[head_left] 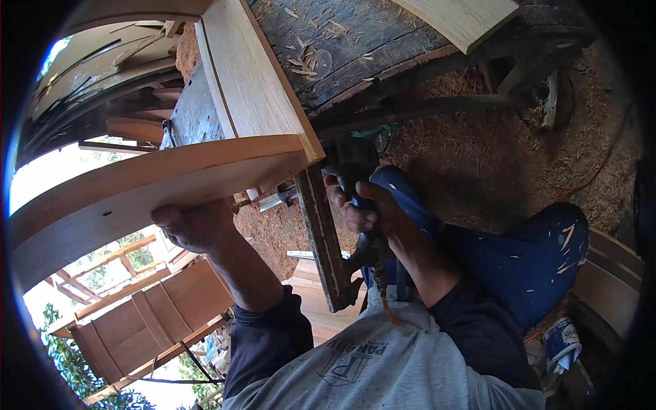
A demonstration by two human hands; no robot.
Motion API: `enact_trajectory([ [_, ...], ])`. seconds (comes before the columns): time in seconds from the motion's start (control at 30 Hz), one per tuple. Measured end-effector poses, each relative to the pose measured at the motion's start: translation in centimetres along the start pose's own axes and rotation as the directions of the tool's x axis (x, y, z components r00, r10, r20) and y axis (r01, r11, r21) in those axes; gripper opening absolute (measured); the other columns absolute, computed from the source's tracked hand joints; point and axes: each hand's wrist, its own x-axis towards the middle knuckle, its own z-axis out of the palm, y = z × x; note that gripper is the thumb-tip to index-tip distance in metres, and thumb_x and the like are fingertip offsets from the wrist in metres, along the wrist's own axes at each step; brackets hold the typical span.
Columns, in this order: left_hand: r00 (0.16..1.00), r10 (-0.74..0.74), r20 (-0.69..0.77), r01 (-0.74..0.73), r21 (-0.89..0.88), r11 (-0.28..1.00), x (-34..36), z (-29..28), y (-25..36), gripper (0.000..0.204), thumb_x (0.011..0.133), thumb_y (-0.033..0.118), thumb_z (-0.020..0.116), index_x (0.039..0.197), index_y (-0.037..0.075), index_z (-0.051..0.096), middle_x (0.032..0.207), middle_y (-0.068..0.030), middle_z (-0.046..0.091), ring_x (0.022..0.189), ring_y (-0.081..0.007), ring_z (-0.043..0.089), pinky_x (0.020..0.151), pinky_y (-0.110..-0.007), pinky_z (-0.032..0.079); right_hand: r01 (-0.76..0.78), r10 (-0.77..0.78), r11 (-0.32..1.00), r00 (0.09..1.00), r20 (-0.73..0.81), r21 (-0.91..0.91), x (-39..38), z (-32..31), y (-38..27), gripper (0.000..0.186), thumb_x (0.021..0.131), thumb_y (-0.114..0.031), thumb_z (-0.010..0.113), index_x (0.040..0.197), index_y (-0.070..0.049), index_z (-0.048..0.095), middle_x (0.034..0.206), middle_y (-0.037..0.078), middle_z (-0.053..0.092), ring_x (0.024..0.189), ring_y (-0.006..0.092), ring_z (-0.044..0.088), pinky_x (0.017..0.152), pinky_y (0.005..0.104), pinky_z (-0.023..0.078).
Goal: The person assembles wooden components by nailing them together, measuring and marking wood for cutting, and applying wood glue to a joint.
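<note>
My right hand is wrapped round the handle of a dark air nailer with a blue part at the grip. An orange hose joins its lower end. The nailer's upper end lies in shadow below the corner of a wooden frame, and contact there cannot be made out. My left hand grips the underside of a curved wooden panel, its thumb pressed on the face and the other fingers partly hidden. The panel meets a flat pale board at that corner.
A worn, narrow bar stands beside the nailer. Wood chips lie on the dark workbench, where another pale board rests. Shavings cover the floor. A white and blue tub is at lower right; a brown wooden piece stands at lower left.
</note>
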Motion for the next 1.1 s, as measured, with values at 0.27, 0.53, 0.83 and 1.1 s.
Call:
enact_trajectory([
  [0.27, 0.891, 0.397, -0.221, -0.219, 0.557, 0.801, -0.7, -2.0, -1.4, 0.049, 0.082, 0.021, 0.064, 0.123, 0.0, 0.05, 0.112, -0.0087, 0.058, 0.096, -0.024, 0.063, 0.084, -0.04, 0.055, -0.142, 0.136, 0.985, 0.989, -0.066, -0.095, -0.2, -1.1, -0.1, 0.049, 0.091, -0.05, 0.056, 0.11, -0.005, 0.054, 0.045, -0.002, 0.043, 0.041, 0.0089, 0.046, 0.043, 0.0228, 0.038],
  [0.53, 0.987, 0.163, -0.001, -0.159, 0.229, 0.96, 0.1, 4.9, -0.8, 0.003, 0.084, 0.002, 0.068, 0.084, -0.001, 0.068, 0.085, -0.0015, 0.069, 0.075, -0.0058, 0.062, 0.068, -0.022, 0.053, -0.288, 0.299, 0.945, 0.953, -0.051, 0.155, -5.2, -2.6, -3.0, 0.06, 0.098, -0.053, 0.041, 0.122, 0.001, 0.046, 0.07, 0.007, 0.05, 0.059, 0.0164, 0.051, 0.06, 0.0357, 0.049],
  [0.83, 0.998, 0.068, -0.015, -0.06, 0.325, 0.944, -0.1, 5.6, 0.2, 0.037, 0.084, 0.01, 0.072, 0.117, 0.001, 0.059, 0.11, -0.0033, 0.064, 0.102, -0.0108, 0.059, 0.09, -0.029, 0.049, -0.107, -0.476, 0.626, 0.733, -0.487, -0.773, -13.4, 21.2, -4.7, 0.043, 0.095, -0.048, 0.055, 0.104, -0.006, 0.05, 0.072, 0.001, 0.047, 0.048, 0.0118, 0.046, 0.047, 0.0262, 0.041],
  [1.1, 0.999, -0.034, -0.01, 0.035, 0.385, 0.922, -1.7, 4.3, -2.1, 0.052, 0.082, 0.012, 0.075, 0.126, 0.002, 0.049, 0.114, -0.0026, 0.061, 0.107, -0.0107, 0.055, 0.094, -0.03, 0.046, -0.218, -0.787, -0.063, 0.611, -0.085, -0.974, -28.3, 35.3, -11.9, 0.029, 0.088, -0.017, 0.066, 0.105, 0.0, 0.049, 0.076, 0.009, 0.054, 0.052, 0.015, 0.054, 0.046, 0.0302, 0.047],
])
